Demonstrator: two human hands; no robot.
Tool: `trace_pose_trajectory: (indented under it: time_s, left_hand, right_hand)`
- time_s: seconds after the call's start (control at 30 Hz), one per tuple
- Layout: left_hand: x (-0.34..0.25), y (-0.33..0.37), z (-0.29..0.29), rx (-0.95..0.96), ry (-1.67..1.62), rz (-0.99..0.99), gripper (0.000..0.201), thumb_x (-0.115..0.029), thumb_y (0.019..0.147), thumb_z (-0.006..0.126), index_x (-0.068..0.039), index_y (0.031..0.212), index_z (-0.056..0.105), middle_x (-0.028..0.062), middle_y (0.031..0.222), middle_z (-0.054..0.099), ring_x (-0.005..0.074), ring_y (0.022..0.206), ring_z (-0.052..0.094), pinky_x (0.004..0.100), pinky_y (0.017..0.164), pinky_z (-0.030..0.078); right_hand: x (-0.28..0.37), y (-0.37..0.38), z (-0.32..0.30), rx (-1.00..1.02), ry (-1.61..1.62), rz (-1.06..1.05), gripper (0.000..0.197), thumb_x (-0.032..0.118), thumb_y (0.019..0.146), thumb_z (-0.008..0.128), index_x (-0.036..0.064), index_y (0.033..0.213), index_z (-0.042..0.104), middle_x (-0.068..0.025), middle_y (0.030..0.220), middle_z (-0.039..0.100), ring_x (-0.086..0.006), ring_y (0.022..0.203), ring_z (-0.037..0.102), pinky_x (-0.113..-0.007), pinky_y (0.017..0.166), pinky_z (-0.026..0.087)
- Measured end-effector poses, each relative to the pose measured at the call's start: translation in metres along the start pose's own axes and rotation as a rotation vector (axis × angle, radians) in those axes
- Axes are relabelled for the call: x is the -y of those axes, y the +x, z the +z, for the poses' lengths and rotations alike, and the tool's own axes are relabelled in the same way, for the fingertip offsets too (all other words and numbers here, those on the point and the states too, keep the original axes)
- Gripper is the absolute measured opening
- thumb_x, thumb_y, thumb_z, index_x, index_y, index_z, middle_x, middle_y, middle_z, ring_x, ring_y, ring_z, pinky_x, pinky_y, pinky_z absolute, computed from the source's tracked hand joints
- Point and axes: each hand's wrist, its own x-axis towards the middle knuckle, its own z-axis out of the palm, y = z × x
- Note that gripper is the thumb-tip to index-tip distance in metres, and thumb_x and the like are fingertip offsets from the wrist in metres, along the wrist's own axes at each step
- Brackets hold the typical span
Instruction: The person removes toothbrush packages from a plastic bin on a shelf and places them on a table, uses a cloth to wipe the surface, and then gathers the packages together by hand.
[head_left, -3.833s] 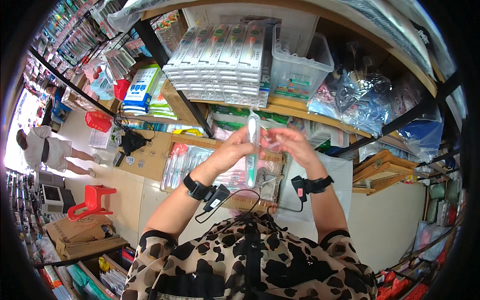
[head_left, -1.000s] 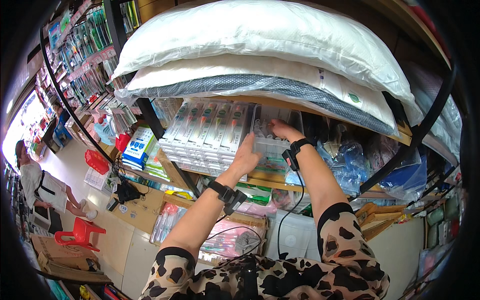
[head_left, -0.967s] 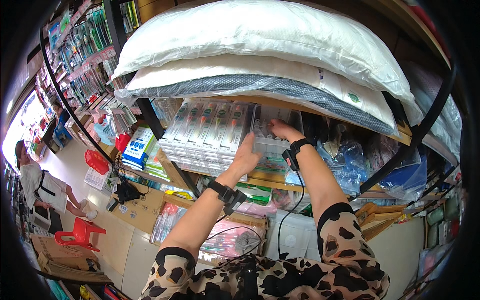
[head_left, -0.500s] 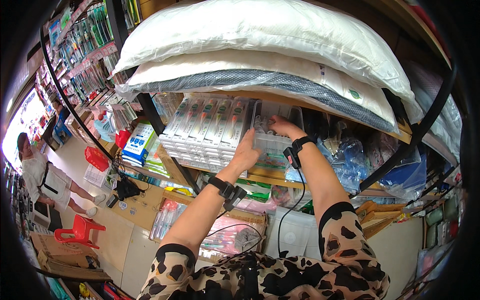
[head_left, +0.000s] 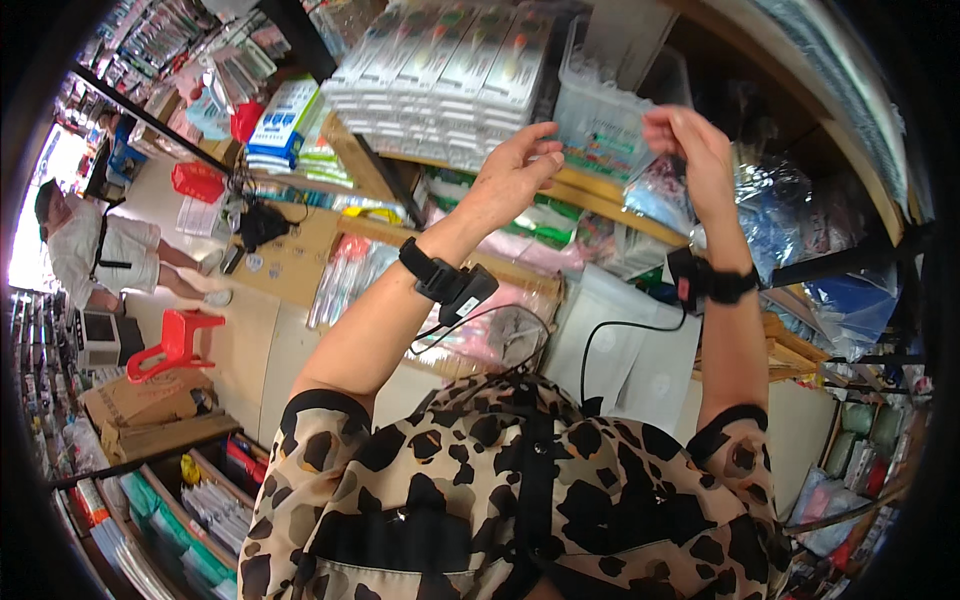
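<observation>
In front of the shelf my left hand (head_left: 513, 177) is raised with fingers apart and slightly curled, nothing in it. It is nearest to the stacked clear-and-white boxed packs (head_left: 430, 95). My right hand (head_left: 695, 150) hangs at the right end of a clear plastic bin (head_left: 603, 115), fingers loosely bent and apart, holding nothing I can see. Small clear items show inside the bin, which stands on the wooden shelf (head_left: 600, 192) beside the packs. To the right of the bin lie clear-wrapped blue items (head_left: 665, 195), just below my right hand.
Black shelf posts (head_left: 300, 40) stand at the upper left. Below are a carton of packaged goods (head_left: 500, 320) and a white container (head_left: 630, 350). A person in white (head_left: 120, 240) stands at the far left by a red stool (head_left: 175, 340). A cable (head_left: 590, 345) hangs near my right wrist.
Both hands have come off the clear bin and moved apart toward me; the right one was reaching inside it. The view has tilted lower, so the pillows above have mostly left it.
</observation>
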Motion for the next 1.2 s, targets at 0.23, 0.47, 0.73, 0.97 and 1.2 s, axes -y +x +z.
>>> trace_pose_trajectory:
  time_s: [0.23, 0.47, 0.73, 0.97, 1.2]
  left_hand:
    - [0.125, -0.062, -0.046, -0.121, -0.127, -0.376, 0.037, -0.014, 0.085, 0.048, -0.001, 0.119, 0.041, 0.0123, 0.102, 0.056, 0.0197, 0.088, 0.057, 0.0288, 0.075, 0.046]
    - [0.177, -0.123, -0.069, -0.318, -0.239, -0.598, 0.029, -0.011, 0.083, 0.046, 0.0, 0.111, 0.045, 0.0128, 0.098, 0.056, 0.0198, 0.085, 0.057, 0.0288, 0.075, 0.046]
    - [0.189, -0.167, -0.088, -0.376, -0.348, -0.655, 0.022, -0.01, 0.085, 0.046, -0.003, 0.105, 0.048, 0.0098, 0.094, 0.057, 0.0177, 0.084, 0.058, 0.0285, 0.075, 0.046]
    - [0.187, -0.185, -0.106, -0.373, -0.342, -0.717, 0.024, -0.01, 0.086, 0.045, -0.003, 0.109, 0.047, 0.0082, 0.093, 0.058, 0.0162, 0.084, 0.058, 0.0274, 0.075, 0.047]
    - [0.191, -0.203, -0.129, -0.411, -0.314, -0.77, 0.024, -0.011, 0.086, 0.046, -0.003, 0.109, 0.047, 0.0085, 0.094, 0.057, 0.0167, 0.086, 0.057, 0.028, 0.077, 0.045]
  right_hand:
    - [-0.143, -0.11, 0.068, 0.138, 0.102, 0.553, 0.021, 0.007, 0.081, 0.043, 0.0001, 0.09, 0.06, -0.0062, 0.078, 0.059, -0.0113, 0.066, 0.055, -0.023, 0.06, 0.045]
    - [-0.261, -0.173, 0.17, 0.454, -0.082, 0.775, 0.023, 0.005, 0.073, 0.054, 0.0041, 0.095, 0.061, -0.0072, 0.079, 0.061, -0.0135, 0.068, 0.057, -0.026, 0.06, 0.046]
    - [-0.335, -0.181, 0.252, 0.59, -0.662, 0.515, 0.041, 0.016, 0.065, 0.063, 0.0078, 0.104, 0.053, -0.0122, 0.102, 0.056, -0.0286, 0.098, 0.051, -0.038, 0.083, 0.04]
    - [-0.384, -0.204, 0.27, 0.653, -0.872, 0.547, 0.041, 0.012, 0.069, 0.058, 0.0121, 0.109, 0.046, -0.0111, 0.118, 0.045, -0.0286, 0.112, 0.04, -0.047, 0.094, 0.027]
    - [-0.359, -0.192, 0.296, 0.673, -0.96, 0.528, 0.034, 0.004, 0.072, 0.049, 0.0078, 0.106, 0.047, -0.0125, 0.11, 0.049, -0.0285, 0.108, 0.045, -0.047, 0.087, 0.032]
